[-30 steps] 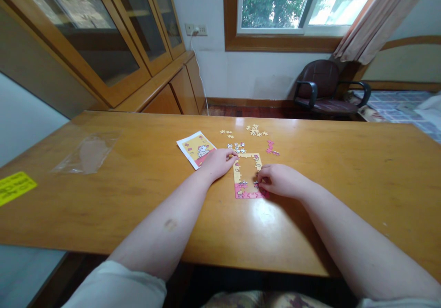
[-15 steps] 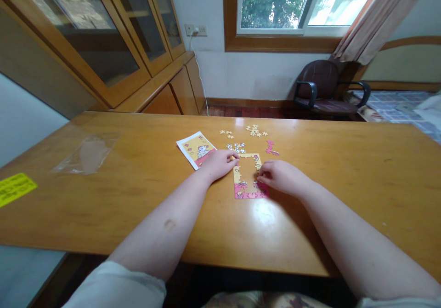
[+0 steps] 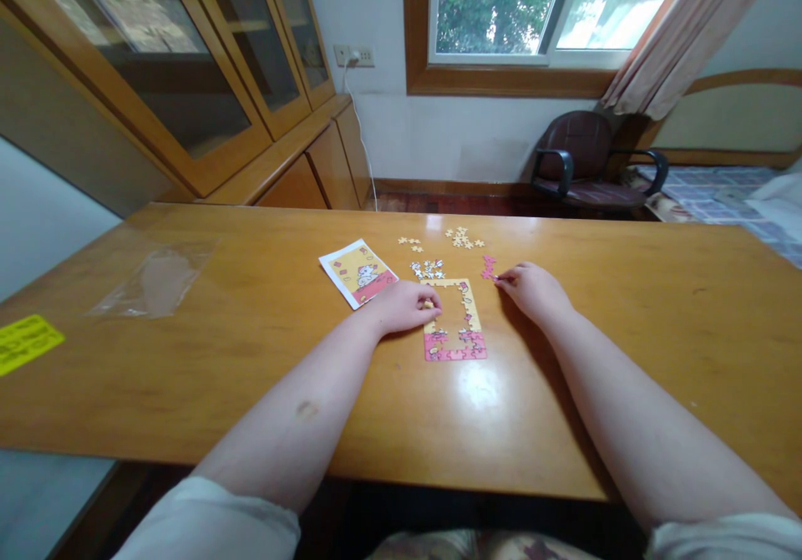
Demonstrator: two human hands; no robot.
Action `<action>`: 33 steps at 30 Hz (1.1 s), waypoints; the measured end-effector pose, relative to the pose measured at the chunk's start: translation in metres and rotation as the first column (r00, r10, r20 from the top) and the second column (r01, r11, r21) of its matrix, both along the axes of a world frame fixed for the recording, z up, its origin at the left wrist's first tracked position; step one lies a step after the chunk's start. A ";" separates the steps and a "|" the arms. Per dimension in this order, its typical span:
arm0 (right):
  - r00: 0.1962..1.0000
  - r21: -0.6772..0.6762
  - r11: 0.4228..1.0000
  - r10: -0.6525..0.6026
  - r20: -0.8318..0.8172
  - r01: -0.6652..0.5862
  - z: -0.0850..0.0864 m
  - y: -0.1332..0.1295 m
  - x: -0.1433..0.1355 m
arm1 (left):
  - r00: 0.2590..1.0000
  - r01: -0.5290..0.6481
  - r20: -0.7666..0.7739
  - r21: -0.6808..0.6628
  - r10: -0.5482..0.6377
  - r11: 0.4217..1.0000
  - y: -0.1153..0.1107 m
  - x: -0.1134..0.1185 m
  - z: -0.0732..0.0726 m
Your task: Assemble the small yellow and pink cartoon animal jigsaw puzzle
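Head view: apparent jigsaw-piece selection.
Right hand (image 3: 532, 291) touches pink interlocking cardboard pieces (image 3: 488, 272); left hand (image 3: 406, 304) overlies yellow-and-pink jigsaw border (image 3: 456, 355) on wooden surface (image 3: 251, 351). Both grips indeterminate. Placement likely requires matching tabs.

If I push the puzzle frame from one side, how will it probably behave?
The puzzle frame would probably slide, since it lies flat on a glossy table. It may buckle at its joints, being a narrow ring of interlocked pieces around an open middle. Rolling looks unlikely, because it seems thin.
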State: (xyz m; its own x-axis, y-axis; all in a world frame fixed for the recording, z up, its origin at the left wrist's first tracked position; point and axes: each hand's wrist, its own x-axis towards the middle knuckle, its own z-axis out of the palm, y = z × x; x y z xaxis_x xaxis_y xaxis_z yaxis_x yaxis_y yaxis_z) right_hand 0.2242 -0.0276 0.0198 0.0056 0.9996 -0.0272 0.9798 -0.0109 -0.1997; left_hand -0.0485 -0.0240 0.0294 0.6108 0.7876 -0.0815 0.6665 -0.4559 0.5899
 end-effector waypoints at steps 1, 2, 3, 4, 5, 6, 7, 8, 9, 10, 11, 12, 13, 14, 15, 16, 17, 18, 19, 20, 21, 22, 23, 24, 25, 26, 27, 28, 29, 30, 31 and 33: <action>1.000 -0.004 1.000 0.003 -0.001 -0.003 0.001 0.000 0.000 | 1.000 0.005 0.002 0.001 -0.005 1.000 0.000 0.000 0.000; 1.000 -0.008 1.000 0.004 0.000 -0.004 0.002 0.000 -0.001 | 1.000 0.011 0.003 0.001 -0.011 1.000 0.000 0.000 -0.001; 1.000 -0.011 1.000 0.000 0.005 0.000 0.003 0.000 -0.002 | 1.000 0.016 0.003 -0.002 -0.016 1.000 0.000 0.000 -0.001; 1.000 -0.013 1.000 -0.008 0.011 0.008 0.004 -0.001 -0.003 | 1.000 0.022 0.001 -0.005 -0.022 1.000 0.000 0.000 -0.001; 1.000 -0.015 1.000 -0.018 0.018 0.019 0.005 -0.002 -0.004 | 1.000 0.028 -0.001 -0.009 -0.028 1.000 0.001 0.000 -0.001; 0.999 -0.018 0.999 -0.030 0.023 0.031 0.005 -0.003 -0.005 | 0.999 0.032 -0.003 -0.011 -0.032 0.999 0.001 0.000 -0.001; 0.999 -0.023 0.999 -0.039 0.025 0.039 0.005 -0.004 -0.006 | 0.999 0.033 -0.005 -0.012 -0.033 0.999 0.001 0.000 -0.001; 0.999 -0.028 0.999 -0.043 0.022 0.043 0.005 -0.005 -0.007 | 0.999 0.032 -0.006 -0.010 -0.033 0.999 0.001 0.000 -0.001; 0.999 -0.033 0.998 -0.047 0.015 0.047 0.005 -0.006 -0.007 | 0.999 0.032 -0.006 -0.007 -0.032 0.999 0.001 0.000 -0.001; 0.999 -0.037 0.998 -0.053 0.004 0.053 0.004 -0.007 -0.008 | 1.000 0.030 -0.007 -0.005 -0.030 1.000 0.001 0.000 -0.001; 0.998 -0.041 0.997 -0.059 -0.011 0.058 0.004 -0.008 -0.008 | 1.000 0.029 -0.007 -0.004 -0.029 1.000 0.001 0.000 -0.001; 0.998 -0.045 0.997 -0.063 -0.030 0.061 0.004 -0.008 -0.009 | 1.000 0.030 -0.007 -0.002 -0.030 1.000 0.001 0.000 -0.001; 0.997 -0.047 0.997 -0.063 -0.051 0.061 0.004 -0.009 -0.009 | 1.000 0.030 -0.007 -0.001 -0.030 1.000 0.001 0.000 -0.001; 0.995 -0.046 0.997 -0.061 -0.077 0.057 0.005 -0.011 -0.010 | 1.000 0.030 -0.009 0.000 -0.030 1.000 0.001 0.000 -0.001; 0.993 -0.043 0.998 -0.048 -0.110 0.044 0.006 -0.012 -0.012 | 0.999 0.030 -0.011 0.002 -0.030 1.000 0.001 0.000 -0.001; 0.988 -0.040 0.999 -0.026 -0.151 0.020 0.008 -0.015 -0.014 | 0.999 0.030 -0.014 0.003 -0.030 1.000 0.001 0.000 -0.001; 0.980 -0.041 0.999 -0.001 -0.198 -0.007 0.011 -0.017 -0.017 | 0.999 0.032 -0.017 0.006 -0.032 0.999 0.001 0.000 0.000; 0.967 -0.048 0.998 0.032 -0.251 -0.045 0.014 -0.021 -0.021 | 0.999 0.036 -0.021 0.008 -0.036 0.999 0.000 0.000 0.000; 0.951 -0.065 0.994 0.064 -0.303 -0.087 0.018 -0.024 -0.025 | 0.999 0.043 -0.026 0.011 -0.043 0.999 0.000 0.000 0.000; 0.933 -0.088 0.988 0.089 -0.348 -0.127 0.021 -0.028 -0.030 | 0.998 0.053 -0.031 0.015 -0.053 0.998 -0.001 0.000 0.001; 0.916 -0.112 0.979 0.113 -0.386 -0.168 0.024 -0.032 -0.035 | 0.997 0.066 -0.037 0.020 -0.065 0.998 -0.001 0.000 0.001; 0.897 -0.140 0.968 0.133 -0.422 -0.209 0.026 -0.036 -0.040 | 0.996 0.080 -0.045 0.025 -0.079 0.996 -0.001 0.001 0.002; 0.880 -0.169 0.954 0.147 -0.452 -0.246 0.027 -0.040 -0.045 | 0.994 0.095 -0.054 0.031 -0.093 0.995 -0.002 0.001 0.002; 0.863 -0.191 0.940 0.164 -0.478 -0.284 0.028 -0.043 -0.050 | 0.992 0.109 -0.062 0.037 -0.107 0.993 -0.002 0.001 0.003; 0.848 -0.195 0.928 0.185 -0.496 -0.317 0.027 -0.045 -0.054 | 0.990 0.122 -0.070 0.043 -0.119 0.992 -0.003 0.001 0.003; 0.835 -0.184 0.921 0.211 -0.508 -0.344 0.027 -0.046 -0.057 | 0.989 0.134 -0.076 0.046 -0.130 0.990 -0.003 0.002 0.003; 0.825 -0.162 0.918 0.235 -0.514 -0.363 0.025 -0.047 -0.060 | 0.987 0.143 -0.080 0.047 -0.139 0.989 -0.003 0.002 0.004; 0.819 -0.134 0.919 0.254 -0.515 -0.370 0.024 -0.047 -0.062 | 0.986 0.149 -0.081 0.047 -0.145 0.988 -0.003 0.002 0.004; 0.815 -0.110 0.922 0.267 -0.515 -0.372 0.022 -0.047 -0.063 | 0.985 0.154 -0.082 0.046 -0.150 0.987 -0.003 0.002 0.004; 0.813 -0.094 0.924 0.274 -0.514 -0.370 0.019 -0.047 -0.064 | 0.984 0.159 -0.083 0.045 -0.155 0.986 -0.003 0.002 0.005; 0.812 -0.086 0.925 0.277 -0.514 -0.370 0.017 -0.047 -0.065 | 0.984 0.163 -0.084 0.044 -0.159 0.986 -0.003 0.002 0.005; 0.806 -0.081 0.920 0.289 -0.517 -0.383 0.013 -0.046 -0.067 | 0.982 0.171 -0.086 0.041 -0.167 0.984 -0.003 0.003 0.006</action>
